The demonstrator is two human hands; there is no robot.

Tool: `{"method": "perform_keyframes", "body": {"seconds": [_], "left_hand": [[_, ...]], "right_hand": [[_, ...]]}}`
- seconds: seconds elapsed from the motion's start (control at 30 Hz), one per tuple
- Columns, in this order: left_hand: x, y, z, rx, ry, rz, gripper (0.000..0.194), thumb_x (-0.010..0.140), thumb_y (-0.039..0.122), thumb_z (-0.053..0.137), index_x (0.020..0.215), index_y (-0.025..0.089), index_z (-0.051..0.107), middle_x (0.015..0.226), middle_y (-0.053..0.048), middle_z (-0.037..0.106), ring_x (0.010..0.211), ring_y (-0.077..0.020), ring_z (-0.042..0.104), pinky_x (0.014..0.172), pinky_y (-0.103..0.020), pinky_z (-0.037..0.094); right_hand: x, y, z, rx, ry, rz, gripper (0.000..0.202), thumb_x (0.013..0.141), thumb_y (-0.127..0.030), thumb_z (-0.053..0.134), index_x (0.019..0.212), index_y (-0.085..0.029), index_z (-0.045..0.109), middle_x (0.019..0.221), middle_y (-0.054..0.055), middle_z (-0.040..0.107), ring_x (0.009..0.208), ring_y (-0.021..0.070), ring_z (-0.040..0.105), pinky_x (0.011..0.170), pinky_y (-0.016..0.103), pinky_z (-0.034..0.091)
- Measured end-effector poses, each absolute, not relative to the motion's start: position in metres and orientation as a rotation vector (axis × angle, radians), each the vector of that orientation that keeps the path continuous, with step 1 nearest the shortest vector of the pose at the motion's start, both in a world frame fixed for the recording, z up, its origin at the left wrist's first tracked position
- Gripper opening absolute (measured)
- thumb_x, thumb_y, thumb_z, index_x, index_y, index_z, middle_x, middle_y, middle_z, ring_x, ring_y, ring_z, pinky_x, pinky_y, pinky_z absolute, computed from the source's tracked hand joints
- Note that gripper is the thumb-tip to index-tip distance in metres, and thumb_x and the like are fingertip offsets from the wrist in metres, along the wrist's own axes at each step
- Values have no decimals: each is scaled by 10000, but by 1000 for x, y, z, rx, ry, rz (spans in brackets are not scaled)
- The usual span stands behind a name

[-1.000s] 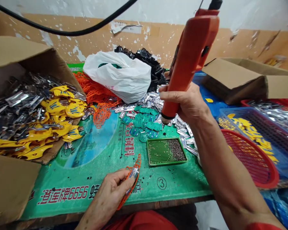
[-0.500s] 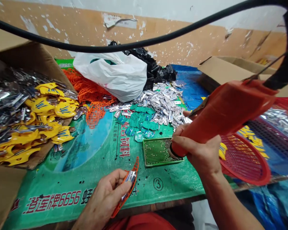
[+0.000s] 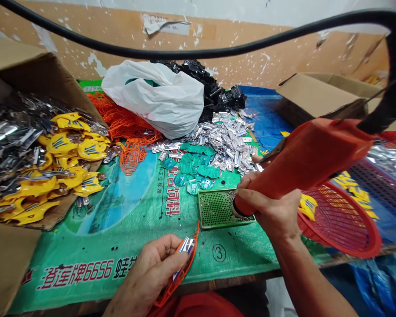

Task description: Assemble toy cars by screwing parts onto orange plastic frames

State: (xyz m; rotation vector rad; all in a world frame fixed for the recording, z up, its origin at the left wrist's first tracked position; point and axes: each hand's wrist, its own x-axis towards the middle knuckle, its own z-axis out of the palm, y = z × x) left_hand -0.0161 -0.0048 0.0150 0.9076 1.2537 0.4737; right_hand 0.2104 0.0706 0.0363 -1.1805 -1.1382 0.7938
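Near the table's front edge, my left hand [image 3: 155, 264] pinches an orange mesh piece [image 3: 185, 273] together with a silver part [image 3: 186, 246]. My right hand [image 3: 273, 207] is wrapped round a red power tool [image 3: 300, 158], which hangs tilted from a thick black cable [image 3: 389, 83]. The tool's lower end is over the right side of a green tray [image 3: 214, 209] that holds tiny metal pieces. Whether the tip touches them is hidden. Behind the tray lie teal pieces [image 3: 198, 165] and a pile of silver parts [image 3: 227, 141].
An open carton [image 3: 62, 83] with yellow and silver pieces stands at left. Orange meshes [image 3: 122, 116], a white bag [image 3: 161, 97] and black parts [image 3: 231, 97] lie behind. At right are a red basket [image 3: 346, 224], a purple crate [image 3: 379, 187] and another carton [image 3: 320, 97].
My left hand has shifted slightly right with the orange mesh piece and silver part. My right hand keeps the tool over the tray. The whole view has moved a little.
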Motion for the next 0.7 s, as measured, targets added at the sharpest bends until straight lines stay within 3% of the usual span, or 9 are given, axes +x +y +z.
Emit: {"method": "perform_keyframes", "body": {"seconds": [0.7], "left_hand": [[-9, -5, 8, 877, 1208, 489, 311, 809, 445, 592, 849, 137, 604, 679, 34, 467, 612, -102, 367, 565, -242, 278]], "right_hand": [[206, 67, 36, -1162, -1101, 784, 130, 575, -137, 783, 582, -170, 658, 625, -13, 641, 549, 119, 567, 537, 268, 473]]}}
